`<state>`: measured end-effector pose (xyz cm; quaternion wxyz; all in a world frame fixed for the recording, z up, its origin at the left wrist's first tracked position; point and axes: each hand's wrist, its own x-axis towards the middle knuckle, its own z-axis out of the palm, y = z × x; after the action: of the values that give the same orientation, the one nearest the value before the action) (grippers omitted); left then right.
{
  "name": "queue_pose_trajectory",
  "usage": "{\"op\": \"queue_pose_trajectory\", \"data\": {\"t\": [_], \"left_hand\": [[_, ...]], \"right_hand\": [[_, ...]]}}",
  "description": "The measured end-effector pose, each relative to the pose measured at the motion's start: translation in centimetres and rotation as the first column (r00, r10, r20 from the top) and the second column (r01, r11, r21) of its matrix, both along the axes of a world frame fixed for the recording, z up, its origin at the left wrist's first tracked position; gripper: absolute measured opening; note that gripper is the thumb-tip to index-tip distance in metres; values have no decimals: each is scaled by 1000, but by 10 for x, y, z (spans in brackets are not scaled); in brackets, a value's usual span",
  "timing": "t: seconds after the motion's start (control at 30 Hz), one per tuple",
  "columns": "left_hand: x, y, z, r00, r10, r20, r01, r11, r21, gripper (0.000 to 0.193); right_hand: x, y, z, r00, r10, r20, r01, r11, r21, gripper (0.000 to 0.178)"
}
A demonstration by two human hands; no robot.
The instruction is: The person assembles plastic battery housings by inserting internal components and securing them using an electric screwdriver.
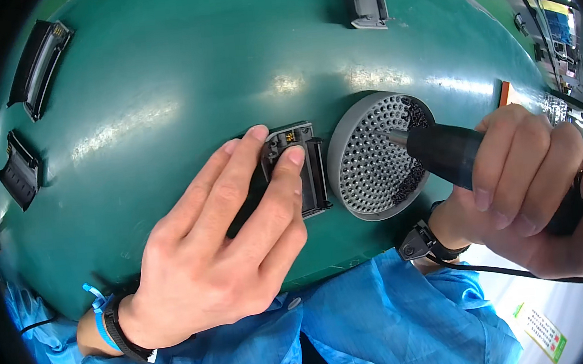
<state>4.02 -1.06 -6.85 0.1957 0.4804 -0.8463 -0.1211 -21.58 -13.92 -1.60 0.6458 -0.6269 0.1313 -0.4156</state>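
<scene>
Left hand (221, 247) lies flat on the green table (158, 89), fingers spread open, two fingertips pressing a small black plastic part (300, 167) near the table's middle. Right hand (542, 188) is wrapped tight around a black electric screwdriver (452, 150), its tip over a round grey perforated tray (373, 161) just right of the part. Three more black parts (38, 65) lie far left and at the far edge.

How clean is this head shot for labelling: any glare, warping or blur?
Head view: bright glare streaks on the green table; fisheye bends the table edge, with black corners; the left hand, the black part and the right hand's driver are sharp; the far background is washed out.
</scene>
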Motion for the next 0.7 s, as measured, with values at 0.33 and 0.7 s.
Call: {"op": "queue_pose_trajectory", "data": {"t": [0.33,0.7], "left_hand": [[-5,1,-1,1000,24,-8,-24,999,-41,30],[-1,5,-3,999,32,-38,-32,999,-22,23]], "right_hand": [[19,9,-3,990,-142,17,142,990,-4,23],[42,14,3,979,-201,-12,201,979,-9,22]]}}
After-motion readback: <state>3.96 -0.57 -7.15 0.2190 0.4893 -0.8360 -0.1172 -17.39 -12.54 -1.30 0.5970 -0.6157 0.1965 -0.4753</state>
